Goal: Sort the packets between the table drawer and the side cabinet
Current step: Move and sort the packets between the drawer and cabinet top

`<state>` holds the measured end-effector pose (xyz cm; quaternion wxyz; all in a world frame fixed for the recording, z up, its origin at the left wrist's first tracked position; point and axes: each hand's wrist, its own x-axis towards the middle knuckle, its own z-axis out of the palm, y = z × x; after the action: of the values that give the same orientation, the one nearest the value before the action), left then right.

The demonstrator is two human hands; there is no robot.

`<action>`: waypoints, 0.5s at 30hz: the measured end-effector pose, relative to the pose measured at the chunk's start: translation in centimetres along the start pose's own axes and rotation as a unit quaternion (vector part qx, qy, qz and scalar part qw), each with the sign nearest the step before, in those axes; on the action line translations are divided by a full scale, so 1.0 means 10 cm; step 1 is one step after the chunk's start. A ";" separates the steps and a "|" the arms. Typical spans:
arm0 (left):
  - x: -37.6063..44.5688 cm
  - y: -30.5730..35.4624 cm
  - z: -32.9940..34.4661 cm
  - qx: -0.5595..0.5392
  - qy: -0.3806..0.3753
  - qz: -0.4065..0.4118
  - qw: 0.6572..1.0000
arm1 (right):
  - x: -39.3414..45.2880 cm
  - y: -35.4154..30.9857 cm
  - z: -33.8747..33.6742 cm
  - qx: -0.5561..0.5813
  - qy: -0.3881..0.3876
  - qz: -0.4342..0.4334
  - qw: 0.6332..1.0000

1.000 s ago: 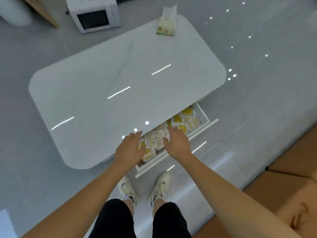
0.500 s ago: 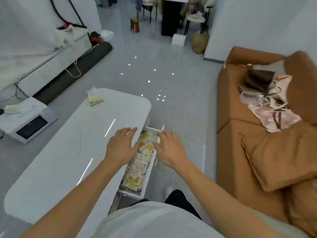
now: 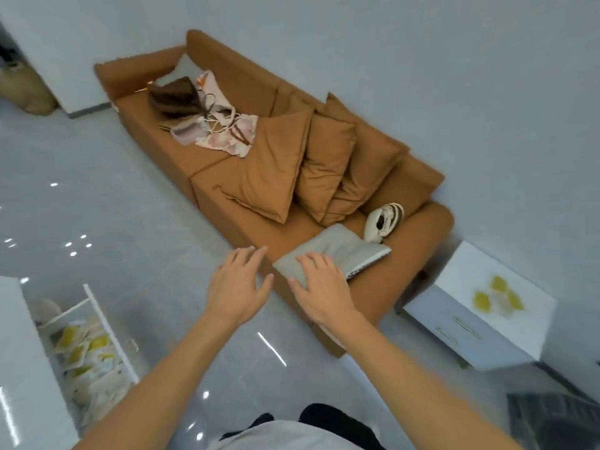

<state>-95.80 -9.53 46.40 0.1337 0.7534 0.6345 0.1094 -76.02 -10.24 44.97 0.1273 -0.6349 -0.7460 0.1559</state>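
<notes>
The table drawer [image 3: 107,326] stands pulled out at the lower left, filled with several yellow and white packets [image 3: 82,347]. The white side cabinet [image 3: 454,332] stands at the right beside the sofa, with a few yellow packets [image 3: 496,295] lying on its top. My left hand [image 3: 238,285] and my right hand [image 3: 319,287] are held out in front of me over the floor and sofa edge, fingers spread and relaxed, holding nothing. Both hands are well away from the drawer and from the cabinet.
A brown sofa [image 3: 406,280] with cushions, cloths and a grey pillow [image 3: 341,251] runs across the middle. The white table top [image 3: 19,368] is at the far left. Glossy grey floor [image 3: 162,222] lies between table and sofa. A dark object [image 3: 558,420] sits at the lower right.
My view has swung right from the drawer toward the sofa and side cabinet. Both hands have left the drawer's packets and now hover empty in the air.
</notes>
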 end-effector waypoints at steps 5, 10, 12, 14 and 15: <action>0.51 1.95 0.98 -0.017 -0.063 0.133 0.989 | -0.93 1.85 -0.72 -0.004 0.060 0.151 0.987; 0.69 3.76 1.92 -0.041 -0.099 0.212 0.971 | -1.86 3.58 -1.32 -0.014 0.074 0.288 0.955; 0.72 4.27 2.19 -0.024 -0.105 0.240 0.965 | -2.14 4.12 -1.44 -0.004 0.082 0.323 0.943; 0.76 4.62 2.41 -0.013 -0.126 0.252 0.959 | -2.30 4.55 -1.48 0.017 0.086 0.351 0.932; 0.79 4.76 2.52 -0.008 -0.136 0.256 0.957 | -2.33 4.75 -1.48 0.025 0.087 0.359 0.929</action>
<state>-41.93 -10.87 38.81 0.1924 0.8972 0.3954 0.0412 -23.39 -25.31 40.06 0.1429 -0.8681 -0.4499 0.1537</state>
